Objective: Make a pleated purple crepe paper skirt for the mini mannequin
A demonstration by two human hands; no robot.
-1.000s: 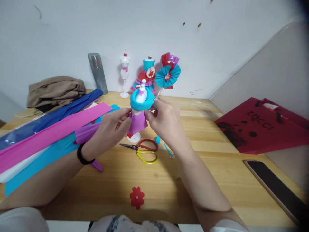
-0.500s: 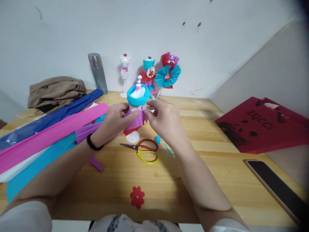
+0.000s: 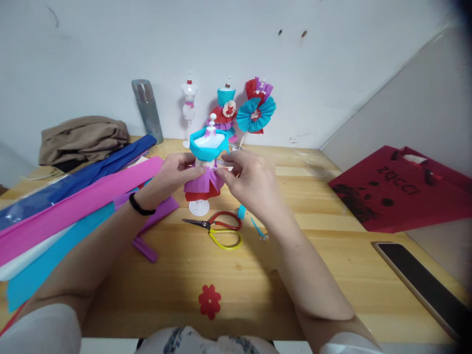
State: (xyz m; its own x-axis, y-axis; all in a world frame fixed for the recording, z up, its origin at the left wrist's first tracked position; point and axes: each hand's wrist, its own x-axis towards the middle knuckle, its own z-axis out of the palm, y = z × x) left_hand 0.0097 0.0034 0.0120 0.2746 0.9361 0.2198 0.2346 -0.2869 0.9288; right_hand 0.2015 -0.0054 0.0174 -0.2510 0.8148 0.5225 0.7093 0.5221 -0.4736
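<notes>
- a small white plastic dress form [image 3: 210,141] stands just beyond the scissors with red and yellow handles [image 3: 207,225], between both hands, upright on its round base.
- it wears a wide cyan paper collar [image 3: 206,153] and a purple paper skirt [image 3: 196,185] over a red layer.
- the left hand [image 3: 173,173], beyond the scissors and slightly left, is closed in a pinch on the purple paper skirt near the waist.
- the right hand [image 3: 250,176], beyond the scissors and to the right, has curled fingers at the other side of the waist; its exact grip i cannot tell.
- right of the scissors lie small cyan scraps [image 3: 241,212]; nearer the viewer than the scissors, a red flower-shaped cutout [image 3: 210,301].
- left of the scissors lie long pink, purple, white and cyan paper strips [image 3: 81,204].
- far beyond the scissors, by the wall, are three more dress forms [image 3: 225,98], two decorated with coloured paper, and a grey metal-topped bottle [image 3: 149,115].
- well right of the scissors are a red paper bag [image 3: 405,196] and a dark-screened phone [image 3: 416,282].
</notes>
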